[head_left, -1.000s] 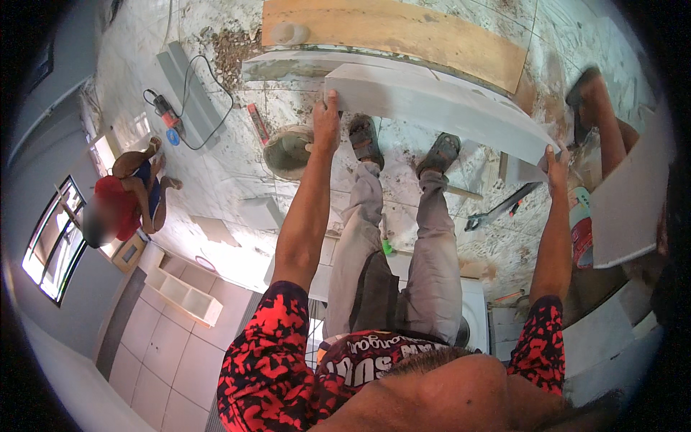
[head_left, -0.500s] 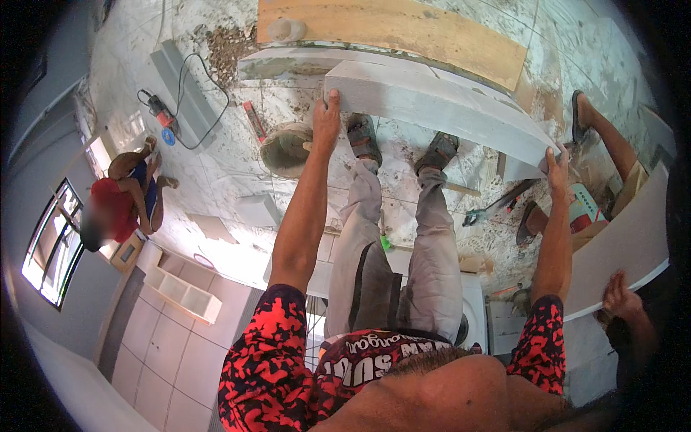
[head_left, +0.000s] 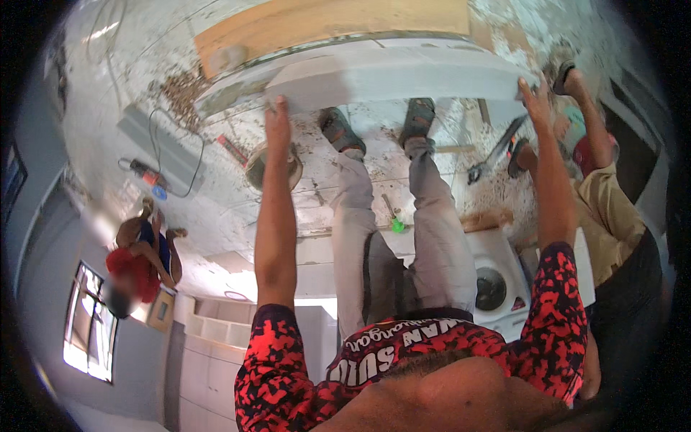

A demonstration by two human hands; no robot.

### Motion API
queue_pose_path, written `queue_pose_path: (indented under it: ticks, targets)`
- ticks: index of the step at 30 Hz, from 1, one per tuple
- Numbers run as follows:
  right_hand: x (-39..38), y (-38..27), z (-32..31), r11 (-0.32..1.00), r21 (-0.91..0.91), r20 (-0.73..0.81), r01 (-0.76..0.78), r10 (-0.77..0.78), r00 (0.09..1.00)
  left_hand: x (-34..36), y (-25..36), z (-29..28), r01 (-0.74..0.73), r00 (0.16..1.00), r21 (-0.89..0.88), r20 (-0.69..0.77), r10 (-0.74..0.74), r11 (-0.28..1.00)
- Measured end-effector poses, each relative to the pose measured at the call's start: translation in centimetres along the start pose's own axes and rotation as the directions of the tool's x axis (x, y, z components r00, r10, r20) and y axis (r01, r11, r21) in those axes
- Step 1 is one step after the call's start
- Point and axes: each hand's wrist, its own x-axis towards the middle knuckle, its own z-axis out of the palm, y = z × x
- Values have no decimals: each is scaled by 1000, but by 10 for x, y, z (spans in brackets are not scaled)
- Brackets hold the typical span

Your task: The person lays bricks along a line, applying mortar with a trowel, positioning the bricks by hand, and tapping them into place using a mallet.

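Pale slab: left hand and right hand clamp its ends (both outstretched)

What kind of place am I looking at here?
Probably a room being built or renovated. The tiled floor is smeared and littered with dirt, a corded power tool lies on it, and the left hand and right hand hold a long pale slab.

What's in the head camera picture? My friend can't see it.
A person's left hand and right hand hold a long pale slab at its two ends. The dirty floor has a tan board, a bucket and a corded power tool, with a person in red at left and another in tan clothing at right.
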Motion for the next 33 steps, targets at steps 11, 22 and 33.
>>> queue_pose_path:
  ticks: [11, 22, 33]
  targets:
    - [-240, 280, 167, 942, -336, 461, -20, 183, 868, 2, 35, -15, -50, 988, 211, 153, 17, 976]
    - [-170, 399, 305, 744, -529, 523, 408, -93, 848, 29, -22, -11, -340, 940, -103, -51, 336, 935]
    - [-151, 380, 273, 916, -398, 222, -46, 145, 964, 37, -13, 16, -539, 831, -494, -181, 525, 682]
